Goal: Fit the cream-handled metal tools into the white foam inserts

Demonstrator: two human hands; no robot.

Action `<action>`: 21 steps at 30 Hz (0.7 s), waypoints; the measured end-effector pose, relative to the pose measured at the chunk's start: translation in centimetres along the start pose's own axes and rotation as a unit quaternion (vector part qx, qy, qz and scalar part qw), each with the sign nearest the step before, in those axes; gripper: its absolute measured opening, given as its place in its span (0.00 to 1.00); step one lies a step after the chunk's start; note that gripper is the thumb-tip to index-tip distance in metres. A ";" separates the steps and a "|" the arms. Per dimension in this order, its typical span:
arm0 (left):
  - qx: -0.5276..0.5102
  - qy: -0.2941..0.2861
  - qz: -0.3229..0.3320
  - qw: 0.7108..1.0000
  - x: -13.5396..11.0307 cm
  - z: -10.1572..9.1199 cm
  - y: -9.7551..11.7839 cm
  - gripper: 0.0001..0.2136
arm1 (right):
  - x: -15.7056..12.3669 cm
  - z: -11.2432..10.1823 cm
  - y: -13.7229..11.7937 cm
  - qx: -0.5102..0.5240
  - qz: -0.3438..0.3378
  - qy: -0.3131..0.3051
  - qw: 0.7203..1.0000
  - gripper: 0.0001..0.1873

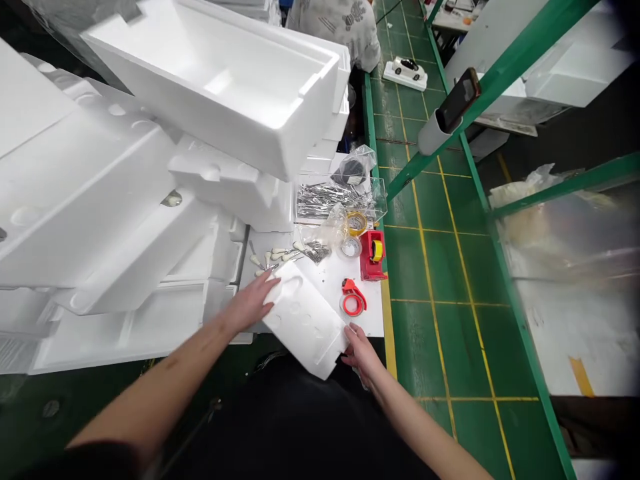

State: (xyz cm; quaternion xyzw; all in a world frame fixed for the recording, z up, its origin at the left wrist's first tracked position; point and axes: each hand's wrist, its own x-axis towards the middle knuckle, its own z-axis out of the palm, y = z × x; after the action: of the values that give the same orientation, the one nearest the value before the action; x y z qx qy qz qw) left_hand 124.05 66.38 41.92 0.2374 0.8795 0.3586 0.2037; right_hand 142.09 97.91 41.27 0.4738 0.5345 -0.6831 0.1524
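A white moulded foam insert (305, 322) lies slanted over the near edge of a white table (371, 319). My left hand (251, 302) rests on its upper left edge, fingers stretched along the foam. My right hand (361, 351) grips its lower right corner, fingers curled under the edge. A red tape dispenser (353, 299) with a roll lies just beyond my right hand.
Large white foam trays (220, 80) and blocks (95, 200) are piled at the left and back. A second red dispenser (373, 255), tape rolls (356, 223), plastic bags (333, 200) and small tools (280, 257) sit on the table. Green floor (440, 280) and green rails (520, 320) lie to the right.
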 end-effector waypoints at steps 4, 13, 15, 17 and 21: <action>0.144 -0.125 0.150 0.970 9.5 -2.9 2.2 0.32 | -1.4 1.2 1.8 -0.023 0.122 -0.073 0.990 0.27; 0.151 -0.265 0.353 0.885 17.0 6.1 4.8 0.27 | 1.6 2.6 3.4 -0.386 0.020 -0.045 0.921 0.13; 0.139 -0.266 0.373 0.878 16.8 7.9 5.8 0.26 | 3.9 0.6 0.4 -0.453 -0.070 0.089 0.884 0.16; 0.126 -0.205 0.349 0.906 15.7 8.7 6.3 0.26 | 6.5 -1.4 -3.1 -0.485 -0.118 0.161 0.851 0.21; 0.089 -0.020 0.132 0.987 9.4 8.8 4.3 0.28 | 11.1 -3.0 -7.9 -0.569 -0.157 0.168 0.789 0.28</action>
State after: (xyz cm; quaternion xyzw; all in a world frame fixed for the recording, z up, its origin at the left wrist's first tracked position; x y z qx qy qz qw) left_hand 122.27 79.08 37.43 0.3757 0.8647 0.2978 0.1498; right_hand 132.31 106.87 36.91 0.3180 0.9107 -0.1793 0.1933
